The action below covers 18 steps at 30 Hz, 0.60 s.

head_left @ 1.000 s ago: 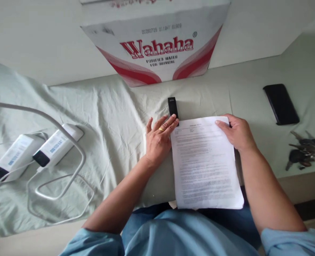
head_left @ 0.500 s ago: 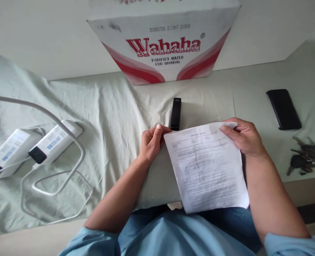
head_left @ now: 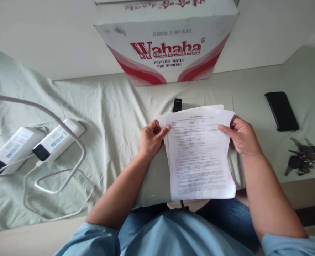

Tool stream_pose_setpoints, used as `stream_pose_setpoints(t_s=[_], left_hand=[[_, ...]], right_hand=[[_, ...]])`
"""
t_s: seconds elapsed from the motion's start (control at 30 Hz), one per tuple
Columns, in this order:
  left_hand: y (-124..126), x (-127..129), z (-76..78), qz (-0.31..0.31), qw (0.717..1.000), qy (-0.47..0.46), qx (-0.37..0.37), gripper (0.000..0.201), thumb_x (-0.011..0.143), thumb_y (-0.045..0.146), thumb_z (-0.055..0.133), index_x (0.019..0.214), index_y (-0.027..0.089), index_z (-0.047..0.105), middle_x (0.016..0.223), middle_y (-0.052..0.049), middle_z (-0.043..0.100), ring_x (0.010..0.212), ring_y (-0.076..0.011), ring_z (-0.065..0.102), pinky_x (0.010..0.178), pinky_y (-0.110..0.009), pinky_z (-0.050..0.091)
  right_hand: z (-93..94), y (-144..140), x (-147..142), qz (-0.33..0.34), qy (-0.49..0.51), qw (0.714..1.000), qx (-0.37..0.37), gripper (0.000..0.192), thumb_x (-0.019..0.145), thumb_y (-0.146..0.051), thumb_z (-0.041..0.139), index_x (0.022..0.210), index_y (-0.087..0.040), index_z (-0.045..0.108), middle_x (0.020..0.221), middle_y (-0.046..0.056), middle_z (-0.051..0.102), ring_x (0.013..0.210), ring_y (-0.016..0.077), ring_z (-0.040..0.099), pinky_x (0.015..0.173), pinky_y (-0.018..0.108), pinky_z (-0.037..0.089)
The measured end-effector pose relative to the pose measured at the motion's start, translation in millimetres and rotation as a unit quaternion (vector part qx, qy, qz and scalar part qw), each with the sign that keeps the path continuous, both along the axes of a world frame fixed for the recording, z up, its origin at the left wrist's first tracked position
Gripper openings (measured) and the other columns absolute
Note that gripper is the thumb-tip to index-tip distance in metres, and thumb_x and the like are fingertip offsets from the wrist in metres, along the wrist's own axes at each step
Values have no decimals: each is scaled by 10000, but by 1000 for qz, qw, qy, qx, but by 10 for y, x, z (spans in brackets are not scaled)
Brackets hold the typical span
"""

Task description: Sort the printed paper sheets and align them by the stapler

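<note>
A stack of printed white paper sheets is held up over the cloth-covered surface in front of me. My left hand pinches the sheets' upper left edge. My right hand grips their upper right edge. The sheets are slightly fanned, with a second sheet showing behind the top one. A small black stapler lies on the cloth just beyond the sheets, its near end hidden by them.
A "Wahaha" cardboard box stands at the back. Two white power banks with white cables lie at left. A black phone and a bunch of keys lie at right. Pale green cloth covers the surface.
My left hand left the stapler and took the sheets' left edge. Both hands lifted the sheets off the cloth and squared them, so they now cover the stapler's near end.
</note>
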<state>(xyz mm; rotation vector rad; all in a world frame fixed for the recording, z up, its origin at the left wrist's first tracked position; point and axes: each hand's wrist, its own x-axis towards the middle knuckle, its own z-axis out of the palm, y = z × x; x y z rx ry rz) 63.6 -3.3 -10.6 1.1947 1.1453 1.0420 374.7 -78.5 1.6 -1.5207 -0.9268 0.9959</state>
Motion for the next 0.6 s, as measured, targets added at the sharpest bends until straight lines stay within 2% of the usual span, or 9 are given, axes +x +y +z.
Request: stream_pose_setpoints(t_s=[0.17,0.3,0.47,0.6], left_hand=[[-14,9,56,-35,998,-41,-24,522,838,659,859,762,193,635,494,68,488,399,-58,357,400,-219,231],[-17,7,54,-28,999,-25,-26,519,834,666,860,790,188,663,460,67,493,375,-60,355,380,-214,221],[-30,1,22,-19,999,-23,-17,520,887,691,804,835,190,677,464,61,503,380,-65,356,376,-213,233],[-47,-4,1,-26,999,-30,-19,525,919,695,772,808,195,657,483,61,483,398,-67,362,381,-211,250]], right_hand=[[-110,-20,119,-51,-156,986,19,292,832,-483,898,964,-246,789,847,3,779,744,197,702,709,350,590],[-134,-15,215,-84,-261,960,52,268,857,-505,877,934,-262,795,764,-12,731,667,178,637,658,338,536],[-84,-17,213,-82,-243,960,111,259,872,-513,880,864,-275,780,712,-29,670,638,150,571,632,322,485],[-49,-20,144,-74,-236,960,129,245,877,-509,878,854,-283,786,696,-27,658,623,153,553,592,320,455]])
